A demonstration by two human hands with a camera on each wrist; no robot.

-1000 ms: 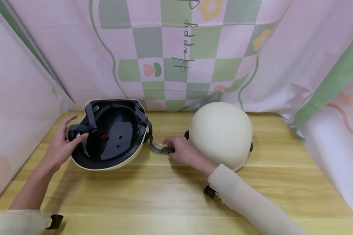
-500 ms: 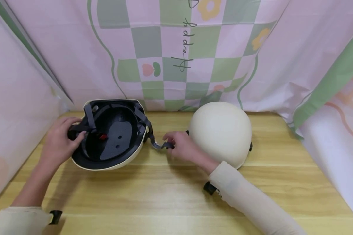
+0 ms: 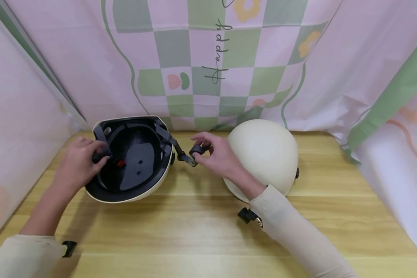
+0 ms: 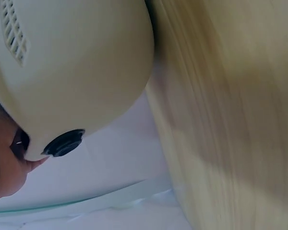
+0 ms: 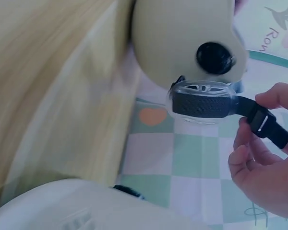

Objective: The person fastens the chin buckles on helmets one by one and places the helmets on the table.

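An upturned cream helmet [image 3: 139,181] with a black lining lies on the left of the table. At its left rim my left hand [image 3: 74,164] pinches a dark strap [image 3: 100,135]; a small red piece [image 3: 121,163] shows beside the fingertips. My right hand [image 3: 220,156] grips the end of the chin strap [image 3: 173,141] coming off the helmet's right side. In the right wrist view a black buckle [image 5: 261,120] sits between thumb and fingers, and a clear sleeve [image 5: 201,101] surrounds the strap. Only part of the left hand [image 4: 7,160] shows in the left wrist view, behind the shell.
A second cream helmet [image 3: 262,154], dome up, stands close behind my right hand and wrist. The wooden table [image 3: 180,231] ends at a checkered curtain [image 3: 208,77] at the back, with more cloth on both sides.
The right hand has lifted the chin strap end up from the table. My left fingers have closed on the left strap and moved slightly inward. The upturned helmet has shifted a little leftward.
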